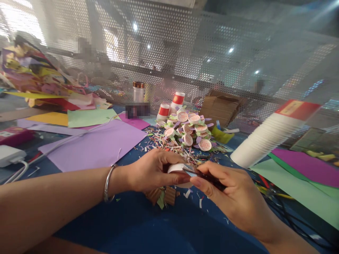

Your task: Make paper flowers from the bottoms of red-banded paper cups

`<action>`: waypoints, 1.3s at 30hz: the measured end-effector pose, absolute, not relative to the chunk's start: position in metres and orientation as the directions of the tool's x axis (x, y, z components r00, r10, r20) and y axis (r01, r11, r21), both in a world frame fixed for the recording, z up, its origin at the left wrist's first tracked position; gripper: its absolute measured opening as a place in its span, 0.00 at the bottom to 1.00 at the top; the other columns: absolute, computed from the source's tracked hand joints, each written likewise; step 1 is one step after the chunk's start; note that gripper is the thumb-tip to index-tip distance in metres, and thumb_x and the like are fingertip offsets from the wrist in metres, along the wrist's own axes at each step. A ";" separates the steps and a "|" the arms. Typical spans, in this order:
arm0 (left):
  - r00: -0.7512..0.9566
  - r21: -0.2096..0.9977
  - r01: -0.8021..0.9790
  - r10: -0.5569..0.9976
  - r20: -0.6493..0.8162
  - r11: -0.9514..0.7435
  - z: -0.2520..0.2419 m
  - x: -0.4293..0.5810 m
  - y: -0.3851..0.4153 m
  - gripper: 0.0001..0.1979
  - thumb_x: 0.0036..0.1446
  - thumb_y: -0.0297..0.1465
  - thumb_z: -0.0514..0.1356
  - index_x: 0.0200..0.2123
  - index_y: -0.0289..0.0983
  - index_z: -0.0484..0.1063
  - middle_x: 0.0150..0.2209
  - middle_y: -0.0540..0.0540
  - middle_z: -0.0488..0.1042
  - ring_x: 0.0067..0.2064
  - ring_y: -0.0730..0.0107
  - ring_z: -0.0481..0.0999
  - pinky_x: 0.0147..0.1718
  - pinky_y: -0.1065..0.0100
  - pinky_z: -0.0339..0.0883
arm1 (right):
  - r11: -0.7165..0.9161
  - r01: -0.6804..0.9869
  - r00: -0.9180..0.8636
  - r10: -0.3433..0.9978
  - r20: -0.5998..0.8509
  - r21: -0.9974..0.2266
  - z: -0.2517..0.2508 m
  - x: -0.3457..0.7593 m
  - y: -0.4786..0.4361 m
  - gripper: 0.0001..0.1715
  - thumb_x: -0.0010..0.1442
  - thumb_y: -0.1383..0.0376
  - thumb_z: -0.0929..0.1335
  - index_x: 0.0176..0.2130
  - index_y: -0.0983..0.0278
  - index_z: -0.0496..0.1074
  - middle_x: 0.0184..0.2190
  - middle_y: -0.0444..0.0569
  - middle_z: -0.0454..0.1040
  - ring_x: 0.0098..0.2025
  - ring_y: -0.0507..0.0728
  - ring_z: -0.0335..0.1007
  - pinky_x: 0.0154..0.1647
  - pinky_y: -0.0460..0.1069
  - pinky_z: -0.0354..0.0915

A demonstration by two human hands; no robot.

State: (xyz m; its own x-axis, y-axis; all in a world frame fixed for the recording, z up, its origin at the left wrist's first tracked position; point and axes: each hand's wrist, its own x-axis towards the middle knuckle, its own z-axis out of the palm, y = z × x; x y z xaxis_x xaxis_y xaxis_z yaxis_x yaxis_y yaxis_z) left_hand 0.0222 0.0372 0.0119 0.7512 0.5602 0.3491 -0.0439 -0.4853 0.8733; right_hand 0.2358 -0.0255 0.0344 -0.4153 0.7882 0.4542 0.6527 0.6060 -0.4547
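My left hand (159,169), with a silver bangle at the wrist, is closed around a white paper cup (177,168), turned on its side and partly hidden by my fingers. My right hand (225,190) grips a dark-handled utility knife (209,176), its pale blade touching the cup's edge. Just beyond my hands is a heap of cut cup bottoms (188,128) with red print and green and purple paper bits. Below the cup lie brown corrugated cardboard pieces (169,196).
Paper scraps (159,139) litter the blue table (148,229). A tall leaning stack of paper cups (267,135) stands right, beside black cables (286,215). Purple paper (97,144) and a white cable (66,137) lie left. Behind are a cardboard box (221,107), a jar (138,93) and a perforated panel (172,53).
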 end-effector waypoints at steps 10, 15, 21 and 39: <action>0.721 0.780 0.060 0.567 0.397 -0.623 0.015 0.020 0.038 0.10 0.63 0.33 0.63 0.31 0.33 0.75 0.24 0.54 0.67 0.27 0.79 0.64 0.25 0.76 0.59 | 0.608 0.677 -0.409 0.780 0.474 -0.415 0.030 0.239 -0.024 0.18 0.70 0.57 0.67 0.29 0.60 0.69 0.19 0.38 0.62 0.20 0.49 0.57 0.21 0.45 0.56; 0.733 0.786 0.094 0.577 0.361 -0.611 0.018 0.020 0.039 0.12 0.62 0.35 0.63 0.29 0.33 0.74 0.23 0.53 0.65 0.27 0.78 0.61 0.24 0.74 0.57 | 0.606 0.681 -0.390 0.776 0.496 -0.412 0.029 0.241 -0.021 0.15 0.69 0.57 0.69 0.31 0.60 0.70 0.20 0.37 0.64 0.20 0.48 0.58 0.20 0.44 0.56; 0.729 0.755 0.133 0.580 0.364 -0.642 0.014 0.018 0.041 0.12 0.63 0.36 0.62 0.32 0.33 0.77 0.26 0.51 0.69 0.28 0.77 0.64 0.26 0.73 0.58 | 0.615 0.673 -0.406 0.772 0.490 -0.411 0.031 0.240 -0.022 0.14 0.69 0.58 0.69 0.32 0.60 0.71 0.20 0.37 0.65 0.20 0.49 0.59 0.21 0.44 0.57; 0.699 0.638 0.121 0.522 0.489 -0.760 0.012 0.020 0.038 0.10 0.62 0.31 0.61 0.27 0.35 0.71 0.24 0.53 0.67 0.28 0.76 0.64 0.29 0.71 0.59 | 0.653 0.670 -0.454 0.737 0.500 -0.353 0.030 0.237 -0.025 0.15 0.70 0.59 0.68 0.31 0.61 0.70 0.21 0.38 0.67 0.21 0.47 0.61 0.23 0.44 0.58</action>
